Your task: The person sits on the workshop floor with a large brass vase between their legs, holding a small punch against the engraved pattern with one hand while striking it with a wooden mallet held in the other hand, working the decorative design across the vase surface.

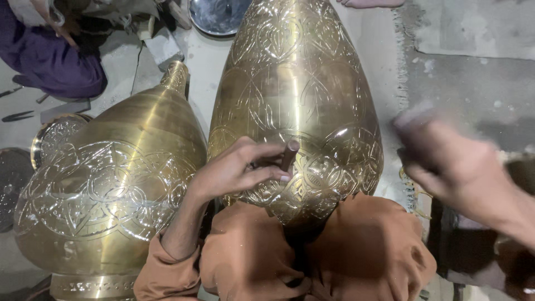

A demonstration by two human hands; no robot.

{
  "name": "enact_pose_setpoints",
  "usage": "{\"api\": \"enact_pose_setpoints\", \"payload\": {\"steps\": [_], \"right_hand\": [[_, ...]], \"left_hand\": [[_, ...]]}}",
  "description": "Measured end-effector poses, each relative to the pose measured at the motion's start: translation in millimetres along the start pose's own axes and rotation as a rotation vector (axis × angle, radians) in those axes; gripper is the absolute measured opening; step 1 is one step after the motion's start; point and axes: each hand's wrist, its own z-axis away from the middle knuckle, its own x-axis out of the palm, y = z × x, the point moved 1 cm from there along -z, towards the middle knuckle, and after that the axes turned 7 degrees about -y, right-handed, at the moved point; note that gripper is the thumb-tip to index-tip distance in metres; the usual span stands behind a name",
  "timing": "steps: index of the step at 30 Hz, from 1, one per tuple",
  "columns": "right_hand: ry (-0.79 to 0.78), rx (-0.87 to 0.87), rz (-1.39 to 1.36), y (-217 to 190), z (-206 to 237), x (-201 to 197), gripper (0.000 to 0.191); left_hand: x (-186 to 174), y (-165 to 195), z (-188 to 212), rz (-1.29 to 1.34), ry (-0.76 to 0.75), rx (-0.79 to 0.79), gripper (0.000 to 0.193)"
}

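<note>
Two large engraved brass vessels, one punch, one steel bowl, two engraved trays

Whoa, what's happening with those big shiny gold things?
A person in orange clothes sits with a large engraved brass vessel lying between their knees. Their left hand presses a small dark rod-shaped tool against its patterned surface. Their right hand is raised off to the side and blurred, so what it holds cannot be told. A second engraved brass vessel lies alongside on the left. Another person in purple clothes sits on the floor further back.
</note>
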Motion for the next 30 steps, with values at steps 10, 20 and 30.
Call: {"api": "enact_pose_setpoints", "payload": {"steps": [10, 20, 30], "right_hand": [[0.053, 0.076, -0.019, 3, -4, 4, 0.071], [0.046, -0.067, 0.123, 17, 7, 2, 0.071], [0.015, -0.154, 0.332, 25, 8, 9, 0.079]], "left_hand": [[-5, -6, -4, 0.03, 0.023, 0.162, 0.036], [-6, 1, -12, -0.099, 0.063, 0.252, 0.03], [-4, -4, -17, -0.04, 0.005, 0.185, 0.027]]}}
